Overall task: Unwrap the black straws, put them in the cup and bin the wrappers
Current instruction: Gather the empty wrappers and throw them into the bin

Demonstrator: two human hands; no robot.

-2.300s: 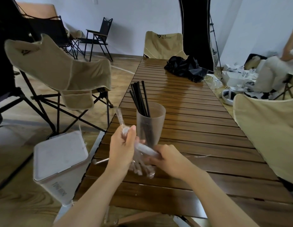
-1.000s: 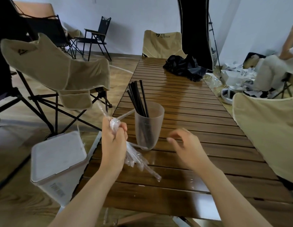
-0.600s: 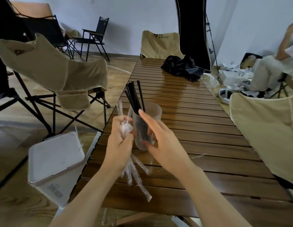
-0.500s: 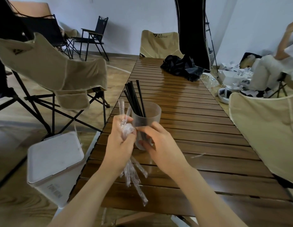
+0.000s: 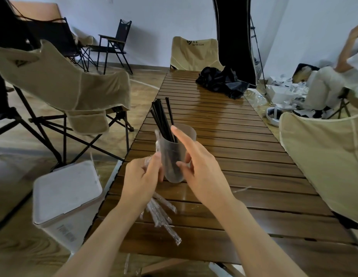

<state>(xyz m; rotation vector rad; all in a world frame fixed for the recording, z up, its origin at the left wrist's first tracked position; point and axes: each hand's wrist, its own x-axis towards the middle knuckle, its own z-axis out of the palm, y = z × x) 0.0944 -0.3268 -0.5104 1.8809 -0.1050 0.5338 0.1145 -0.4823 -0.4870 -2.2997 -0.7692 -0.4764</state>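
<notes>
A translucent cup (image 5: 172,170) stands on the wooden slat table (image 5: 234,136) with several black straws (image 5: 162,116) upright in it. My left hand (image 5: 140,178) grips a bundle of clear wrappers (image 5: 160,214) just left of the cup; their ends hang below my fist over the table's front. My right hand (image 5: 204,170) is at the cup's right side, with the thumb on its front, a finger curled at its edge and the index finger pointing straight up.
A white lidded bin (image 5: 66,196) stands on the floor left of the table. One stray wrapper (image 5: 240,189) lies right of my hands. Beige camp chairs (image 5: 64,82) (image 5: 324,156) flank the table. A black bag (image 5: 220,80) lies at the far end, and a person (image 5: 344,56) sits far right.
My right hand let go of the wrappers, swung out, then came back to the cup. My left hand kept the bundle and lowered it beside the cup.
</notes>
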